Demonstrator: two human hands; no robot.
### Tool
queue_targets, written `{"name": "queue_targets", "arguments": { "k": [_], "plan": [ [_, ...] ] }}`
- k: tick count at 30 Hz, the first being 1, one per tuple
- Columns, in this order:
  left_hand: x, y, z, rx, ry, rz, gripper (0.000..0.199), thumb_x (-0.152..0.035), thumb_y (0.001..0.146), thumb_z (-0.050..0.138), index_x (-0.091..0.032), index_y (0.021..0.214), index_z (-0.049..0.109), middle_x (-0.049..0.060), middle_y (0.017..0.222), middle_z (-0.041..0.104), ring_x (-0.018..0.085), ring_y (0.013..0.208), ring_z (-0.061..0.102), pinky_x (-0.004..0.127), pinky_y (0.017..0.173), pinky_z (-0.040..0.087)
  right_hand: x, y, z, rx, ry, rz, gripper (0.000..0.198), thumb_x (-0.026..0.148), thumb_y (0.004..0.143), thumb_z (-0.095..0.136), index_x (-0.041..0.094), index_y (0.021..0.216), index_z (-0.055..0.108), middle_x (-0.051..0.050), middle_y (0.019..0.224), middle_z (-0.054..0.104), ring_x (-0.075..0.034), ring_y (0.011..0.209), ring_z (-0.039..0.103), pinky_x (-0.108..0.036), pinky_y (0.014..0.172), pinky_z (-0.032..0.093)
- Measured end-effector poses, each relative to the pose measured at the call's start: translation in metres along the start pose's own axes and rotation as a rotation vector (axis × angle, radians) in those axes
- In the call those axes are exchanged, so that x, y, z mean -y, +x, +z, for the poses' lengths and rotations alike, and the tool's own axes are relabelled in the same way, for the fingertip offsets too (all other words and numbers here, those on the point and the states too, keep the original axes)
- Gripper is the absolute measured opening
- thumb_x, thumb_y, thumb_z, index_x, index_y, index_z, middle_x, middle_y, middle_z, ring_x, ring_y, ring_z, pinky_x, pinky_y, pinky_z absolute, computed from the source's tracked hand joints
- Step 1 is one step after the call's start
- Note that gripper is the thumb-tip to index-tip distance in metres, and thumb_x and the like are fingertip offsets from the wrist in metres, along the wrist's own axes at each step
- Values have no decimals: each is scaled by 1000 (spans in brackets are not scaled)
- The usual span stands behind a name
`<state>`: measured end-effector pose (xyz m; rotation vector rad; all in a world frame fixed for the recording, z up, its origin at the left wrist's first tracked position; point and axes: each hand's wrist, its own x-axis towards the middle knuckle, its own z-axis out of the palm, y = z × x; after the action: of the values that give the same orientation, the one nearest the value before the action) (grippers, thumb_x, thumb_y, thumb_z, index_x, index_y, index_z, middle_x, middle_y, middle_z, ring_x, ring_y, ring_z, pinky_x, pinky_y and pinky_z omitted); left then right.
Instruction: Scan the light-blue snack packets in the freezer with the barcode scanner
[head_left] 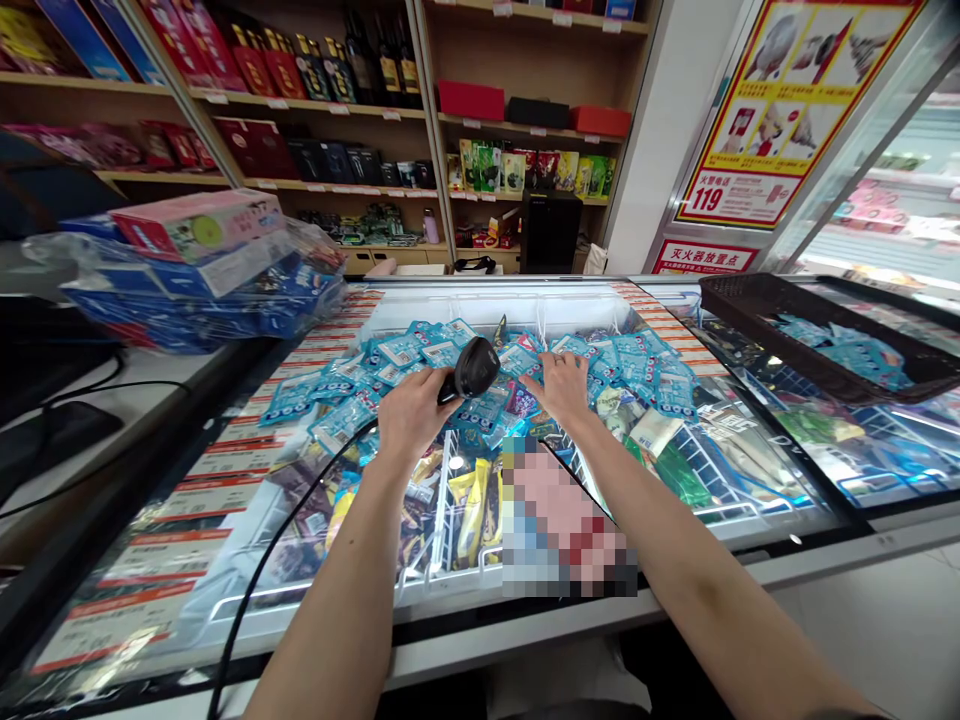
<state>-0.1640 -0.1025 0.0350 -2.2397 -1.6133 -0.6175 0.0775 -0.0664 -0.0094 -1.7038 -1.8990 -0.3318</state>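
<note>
My left hand [411, 412] is closed around the handle of a black barcode scanner [475, 370], whose head points right over the pile. Its cable runs down past my left forearm. My right hand [564, 385] rests on small blue packets [645, 365], thumb and fingers apart; nothing shows in its grip, though the fingertips are partly hidden. More of these blue packets [397, 350] lie spread over the glass top of a chest freezer [247, 590], some with white barcode labels facing up. A purple packet [521, 400] lies between my hands.
At the right stands a brown basket [795, 345] holding several blue packets. Plastic-wrapped boxes [202, 265] are stacked at the left, near black cables. A blurred-out flat object [562, 510] lies by my right forearm. Stocked shelves [315, 100] stand behind the freezer.
</note>
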Motion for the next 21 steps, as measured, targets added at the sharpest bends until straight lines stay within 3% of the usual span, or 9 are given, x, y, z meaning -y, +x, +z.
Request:
{"name": "queue_targets", "arguments": {
  "k": [6,9,13,18,21],
  "plan": [
    [0,0,2,13,-22,22,34,-42,81,50,-26,111,55,4,98,64,22,94,57,29,59,35,-9,5,6,-44,220,52,54,44,80,57,18,126,44,-12,113,55,-28,108,44,-44,92,32],
    [0,1,4,23,-35,49,35,-42,81,50,-26,113,54,4,98,64,22,95,57,29,61,36,-14,7,7,-86,434,44,51,33,83,52,18,130,39,-11,115,52,-22,100,49,-37,90,39],
    [0,1,5,41,-51,111,38,-43,80,51,-26,114,53,4,99,64,22,95,58,29,62,38,-21,9,8,-134,619,72,36,28,85,47,20,120,49,-7,105,54,-15,79,53,-32,82,44],
    [-2,0,3,76,-61,167,39,-42,79,53,-26,114,54,3,101,64,21,92,58,29,62,39,-26,9,11,-132,643,134,31,30,85,46,20,113,53,-2,78,55,-16,71,52,-30,72,44],
    [-3,0,1,99,-56,173,40,-43,79,52,-26,115,53,4,99,64,22,91,59,29,62,39,-26,9,11,-88,624,158,32,29,85,44,20,115,51,0,74,54,-15,67,52,-28,67,44]
  ]
}}
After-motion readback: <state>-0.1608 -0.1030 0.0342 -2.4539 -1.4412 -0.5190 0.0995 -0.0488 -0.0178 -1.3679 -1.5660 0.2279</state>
